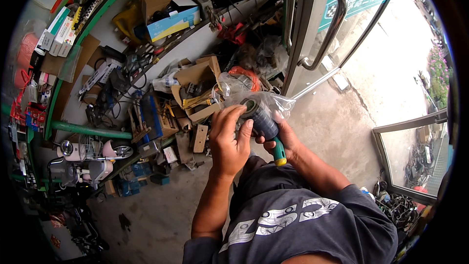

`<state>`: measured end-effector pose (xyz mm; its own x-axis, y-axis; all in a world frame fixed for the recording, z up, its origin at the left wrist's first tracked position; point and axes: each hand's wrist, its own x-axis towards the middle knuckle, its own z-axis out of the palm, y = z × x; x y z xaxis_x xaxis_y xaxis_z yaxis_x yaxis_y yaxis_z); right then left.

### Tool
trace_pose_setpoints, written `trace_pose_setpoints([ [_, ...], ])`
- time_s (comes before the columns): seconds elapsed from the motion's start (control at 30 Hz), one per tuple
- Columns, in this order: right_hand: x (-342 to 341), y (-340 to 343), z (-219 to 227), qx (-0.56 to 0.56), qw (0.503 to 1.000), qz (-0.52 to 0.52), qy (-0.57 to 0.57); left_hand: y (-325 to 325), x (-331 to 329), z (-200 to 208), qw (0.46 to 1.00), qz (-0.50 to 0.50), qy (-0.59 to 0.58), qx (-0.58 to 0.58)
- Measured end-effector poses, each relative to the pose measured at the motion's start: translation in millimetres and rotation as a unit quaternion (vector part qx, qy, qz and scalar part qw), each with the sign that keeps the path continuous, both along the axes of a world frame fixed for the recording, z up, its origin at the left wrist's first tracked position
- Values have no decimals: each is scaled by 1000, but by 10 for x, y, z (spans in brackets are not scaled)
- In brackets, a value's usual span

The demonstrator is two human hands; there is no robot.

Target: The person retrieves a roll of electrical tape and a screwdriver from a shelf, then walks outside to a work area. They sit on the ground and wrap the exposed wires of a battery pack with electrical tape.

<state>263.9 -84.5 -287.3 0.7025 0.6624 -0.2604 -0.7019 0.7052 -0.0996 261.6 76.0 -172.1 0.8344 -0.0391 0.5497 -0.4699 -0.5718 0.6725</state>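
Head view: a dark stack of rolls (264,126) sat at frame centre, a clear plastic bag (282,102) behind its upper end. Right hand (287,139) grasped the stack's lower part, a green-and-yellow handle (279,153) beneath. Left hand (229,139): fingers bent at the stack's left edge, grip firmness indeterminable.

From far away, I see what looks like a messy repair shop. A green shelf (100,9) is full of small boxes (62,34). I see a cardboard box (204,113) with parts in it, a big heap of black wires (398,210), a pale pink scooter (100,170), a bare grey floor (161,210) and a glass door (359,19) onto the outside.
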Motion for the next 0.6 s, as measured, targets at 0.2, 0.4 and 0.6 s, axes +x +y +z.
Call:
trace_pose_setpoints([
  [0.2,-43,-18,56,-198,972,-46,-117,81,35,29,991,-36,87,92],
  [0.4,-39,-52,163,-310,931,-68,-180,116,9,-331,972,-45,192,-127],
  [0.6,-25,-49,130,-265,948,-56,-165,113,36,-325,936,-14,189,-296],
])
